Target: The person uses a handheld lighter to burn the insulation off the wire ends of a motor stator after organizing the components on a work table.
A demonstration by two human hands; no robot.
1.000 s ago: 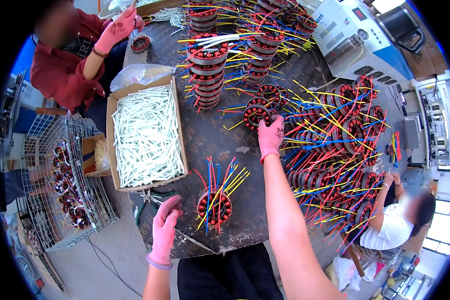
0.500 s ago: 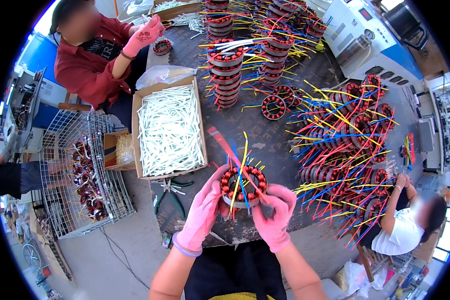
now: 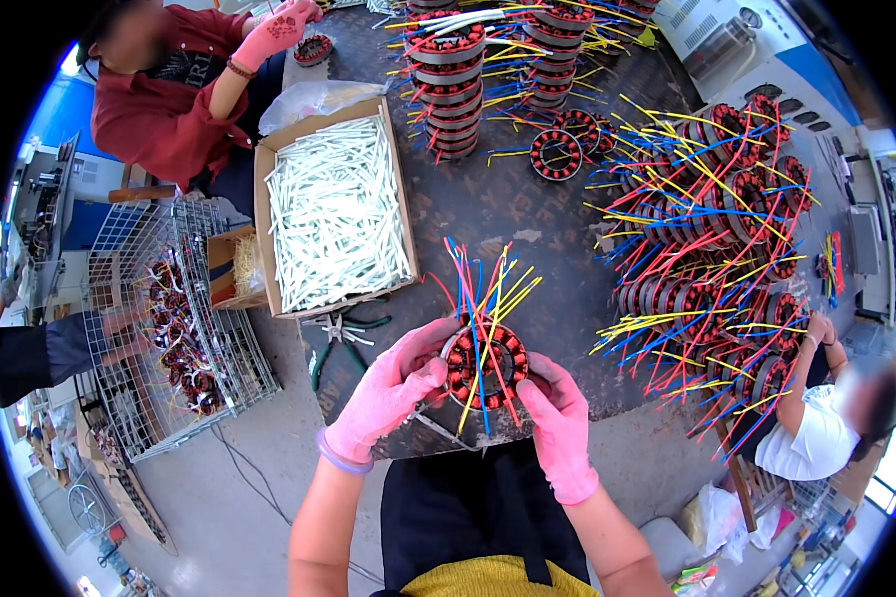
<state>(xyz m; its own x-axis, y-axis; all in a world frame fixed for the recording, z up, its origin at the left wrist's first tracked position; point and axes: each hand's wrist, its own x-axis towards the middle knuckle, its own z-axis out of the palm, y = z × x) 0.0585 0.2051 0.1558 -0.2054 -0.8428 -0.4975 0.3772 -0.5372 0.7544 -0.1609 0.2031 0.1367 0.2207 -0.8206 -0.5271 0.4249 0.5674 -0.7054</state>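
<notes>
A ring-shaped motor stator (image 3: 514,358) with red copper coils is held over the near edge of the dark table, its open face turned up towards me. Red, blue and yellow lead wires (image 3: 508,289) fan out from its far side, and a few cross the ring towards me. My left hand (image 3: 383,393), in a pink glove, is closed on the left rim, thumb on the front. At the right rim, my right hand (image 3: 560,423), also gloved in pink, grips with thumb and bent fingers. Green-handled pliers (image 3: 338,330) lie left of my left hand.
A cardboard box (image 3: 263,224) of white sleeves (image 3: 343,209) stands at left. Stator stacks (image 3: 453,80) rise at the back; many wired stators (image 3: 712,214) are piled at right. A wire basket (image 3: 114,338) is left of the table. Co-workers sit at far left (image 3: 169,109) and right (image 3: 806,428).
The stator has turned more face-on to me. A red strand that slanted across it to my right hand no longer does; the leads now fan away. The whole view has shifted slightly.
</notes>
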